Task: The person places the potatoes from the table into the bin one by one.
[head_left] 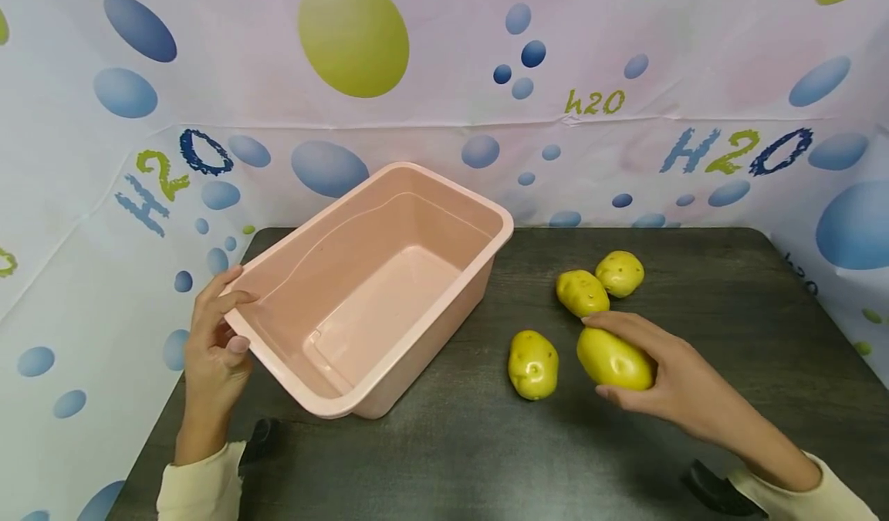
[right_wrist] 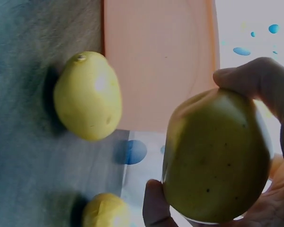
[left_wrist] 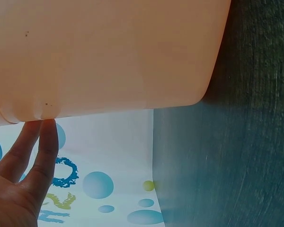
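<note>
A pink plastic tub (head_left: 444, 312) stands at the left of the dark table, its inside bare. My left hand (head_left: 218, 343) grips the rim at its near left corner; in the left wrist view two fingers (left_wrist: 46, 151) reach the tub's edge. My right hand (head_left: 667, 367) holds a yellow potato (head_left: 614, 359) between thumb and fingers, right of the tub. In the right wrist view this potato (right_wrist: 217, 156) looks to be off the table. One potato (head_left: 533, 365) lies between that hand and the tub. Two more, a nearer potato (head_left: 582, 292) and a farther potato (head_left: 620, 274), lie behind the hand.
The dark wood-grain table (head_left: 451, 459) reaches back to a white sheet (head_left: 430, 50) printed with blue and green spots, which also hangs at both sides. Dark straps (head_left: 715, 490) show at both wrists, by the cream sleeves (head_left: 201, 486).
</note>
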The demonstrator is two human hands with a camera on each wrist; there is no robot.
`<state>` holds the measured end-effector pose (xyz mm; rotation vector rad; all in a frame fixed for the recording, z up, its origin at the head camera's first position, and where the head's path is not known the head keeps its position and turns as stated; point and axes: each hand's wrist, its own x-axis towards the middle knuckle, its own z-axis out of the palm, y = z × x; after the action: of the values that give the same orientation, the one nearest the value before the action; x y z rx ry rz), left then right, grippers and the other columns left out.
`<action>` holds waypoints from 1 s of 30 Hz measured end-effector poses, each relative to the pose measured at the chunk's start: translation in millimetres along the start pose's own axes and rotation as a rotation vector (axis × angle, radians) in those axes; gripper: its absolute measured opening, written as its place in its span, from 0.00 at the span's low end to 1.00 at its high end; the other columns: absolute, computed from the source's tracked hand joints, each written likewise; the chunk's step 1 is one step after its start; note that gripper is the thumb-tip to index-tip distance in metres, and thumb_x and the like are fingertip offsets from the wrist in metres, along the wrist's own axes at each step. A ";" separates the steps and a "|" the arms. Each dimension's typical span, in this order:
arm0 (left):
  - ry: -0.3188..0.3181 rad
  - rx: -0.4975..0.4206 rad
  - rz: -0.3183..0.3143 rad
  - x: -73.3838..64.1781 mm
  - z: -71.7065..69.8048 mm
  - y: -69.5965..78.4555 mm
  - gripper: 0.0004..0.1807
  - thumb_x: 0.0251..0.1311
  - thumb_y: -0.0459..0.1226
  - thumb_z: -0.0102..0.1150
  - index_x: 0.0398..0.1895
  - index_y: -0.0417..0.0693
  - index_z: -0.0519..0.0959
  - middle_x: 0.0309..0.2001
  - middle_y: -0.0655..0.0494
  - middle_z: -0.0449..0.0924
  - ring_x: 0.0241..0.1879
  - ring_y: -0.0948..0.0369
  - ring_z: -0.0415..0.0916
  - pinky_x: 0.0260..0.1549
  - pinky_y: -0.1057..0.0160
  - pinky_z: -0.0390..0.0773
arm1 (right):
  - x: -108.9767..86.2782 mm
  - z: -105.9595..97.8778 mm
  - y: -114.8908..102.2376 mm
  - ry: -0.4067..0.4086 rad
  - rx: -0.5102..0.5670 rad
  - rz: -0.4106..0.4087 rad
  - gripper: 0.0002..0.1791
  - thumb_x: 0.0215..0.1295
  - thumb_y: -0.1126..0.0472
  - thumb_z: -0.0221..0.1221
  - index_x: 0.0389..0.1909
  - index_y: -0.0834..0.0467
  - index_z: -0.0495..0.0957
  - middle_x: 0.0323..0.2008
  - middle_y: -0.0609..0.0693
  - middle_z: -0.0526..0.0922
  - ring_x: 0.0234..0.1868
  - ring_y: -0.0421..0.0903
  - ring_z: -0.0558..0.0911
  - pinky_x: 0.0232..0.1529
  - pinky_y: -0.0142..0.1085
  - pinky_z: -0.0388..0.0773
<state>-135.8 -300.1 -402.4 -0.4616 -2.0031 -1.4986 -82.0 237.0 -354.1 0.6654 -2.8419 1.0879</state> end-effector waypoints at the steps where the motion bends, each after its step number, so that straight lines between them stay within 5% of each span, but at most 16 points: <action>1: -0.001 0.000 0.000 -0.3 -0.6 0.4 0.35 0.66 0.55 0.68 0.56 0.30 0.78 0.75 0.47 0.68 0.63 0.56 0.73 0.50 0.75 0.80 | 2.6 -1.9 -1.2 -0.016 0.008 0.000 0.43 0.55 0.61 0.78 0.73 0.44 0.71 0.66 0.54 0.78 0.45 0.35 0.77 0.32 0.32 0.78; 17: -0.007 -0.023 -0.022 0.7 0.1 3.1 0.36 0.66 0.55 0.68 0.57 0.30 0.78 0.76 0.47 0.66 0.61 0.58 0.75 0.48 0.76 0.81 | 50.4 -33.2 -22.4 -0.196 0.105 -0.032 0.39 0.60 0.59 0.75 0.72 0.41 0.72 0.69 0.49 0.77 0.51 0.41 0.79 0.39 0.35 0.84; 23: -0.010 -0.029 -0.027 0.7 0.4 2.8 0.36 0.66 0.55 0.68 0.58 0.30 0.77 0.76 0.47 0.66 0.61 0.58 0.76 0.47 0.75 0.81 | 72.5 -41.0 -32.0 -0.273 0.157 -0.050 0.38 0.62 0.58 0.72 0.72 0.35 0.71 0.63 0.45 0.79 0.48 0.45 0.79 0.39 0.37 0.82; 30: -0.010 -0.026 -0.016 0.4 -0.3 1.8 0.37 0.65 0.56 0.68 0.57 0.30 0.78 0.76 0.47 0.66 0.62 0.58 0.75 0.48 0.76 0.81 | 108.5 -44.9 -47.5 -0.405 0.278 -0.065 0.35 0.63 0.60 0.69 0.71 0.39 0.73 0.59 0.49 0.80 0.47 0.54 0.79 0.38 0.43 0.85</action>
<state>-135.0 -299.9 -400.7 -0.4659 -2.0020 -1.5368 -167.3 193.0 -271.3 1.1052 -2.9824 1.5084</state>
